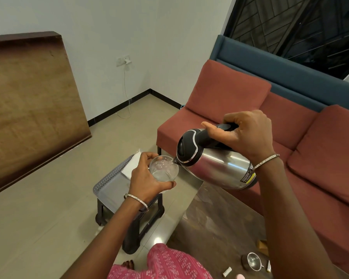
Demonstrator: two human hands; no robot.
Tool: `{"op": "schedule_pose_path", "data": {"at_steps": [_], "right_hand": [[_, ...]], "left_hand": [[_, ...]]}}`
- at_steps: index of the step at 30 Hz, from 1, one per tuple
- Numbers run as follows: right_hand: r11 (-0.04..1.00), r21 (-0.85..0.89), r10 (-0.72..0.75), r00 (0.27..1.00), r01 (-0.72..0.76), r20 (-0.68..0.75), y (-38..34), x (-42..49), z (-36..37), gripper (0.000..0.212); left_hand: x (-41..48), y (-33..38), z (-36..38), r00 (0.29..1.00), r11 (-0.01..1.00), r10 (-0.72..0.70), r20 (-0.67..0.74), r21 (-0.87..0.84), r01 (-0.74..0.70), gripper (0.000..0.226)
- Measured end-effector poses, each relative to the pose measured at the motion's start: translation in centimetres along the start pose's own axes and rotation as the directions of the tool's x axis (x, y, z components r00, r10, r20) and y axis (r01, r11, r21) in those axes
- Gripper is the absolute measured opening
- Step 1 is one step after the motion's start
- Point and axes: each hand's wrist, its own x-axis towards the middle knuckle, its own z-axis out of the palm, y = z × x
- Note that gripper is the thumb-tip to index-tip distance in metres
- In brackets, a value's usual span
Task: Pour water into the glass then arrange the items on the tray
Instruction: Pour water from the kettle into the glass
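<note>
My left hand (144, 178) grips a clear glass (163, 168) and holds it in the air above the grey tray (109, 188). Water lies in the glass. My right hand (244, 133) grips the black handle of a steel kettle (216, 162), which is tilted down to the left. Its spout touches the glass rim and water runs in. A white napkin (132, 166) lies on the tray's far end, partly hidden by my left hand.
The tray sits on a small dark stool (137, 224). A brown glossy table (216, 228) at lower right holds a small steel strainer (253, 261) and small items. A red sofa (290, 127) stands behind the kettle. A wooden board (28, 107) leans on the left wall.
</note>
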Motion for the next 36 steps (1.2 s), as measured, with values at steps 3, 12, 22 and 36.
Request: {"op": "schedule_pose_path", "data": {"at_steps": [3,12,22,36], "right_hand": [[1.000,-0.001,0.009,1.000,-0.009,-0.001,0.0,0.1,0.2,0.069],[1.000,-0.012,-0.005,1.000,0.005,0.018,-0.4,0.2,0.8,0.073],[1.000,-0.022,-0.002,1.000,0.002,0.011,-0.8,0.4,1.1,0.072],[0.999,-0.037,0.015,1.000,-0.015,0.000,-0.5,0.7,2.2,0.078]], "left_hand": [[0.2,-0.1,-0.1,1.000,1.000,-0.008,-0.008,-0.005,0.008,0.092],[0.8,-0.5,-0.6,1.000,1.000,-0.011,0.011,0.017,0.011,0.092],[1.3,-0.7,-1.0,1.000,1.000,-0.005,0.017,0.007,0.005,0.092],[2.1,-1.2,-1.0,1.000,1.000,-0.004,0.024,0.017,0.003,0.093]]}}
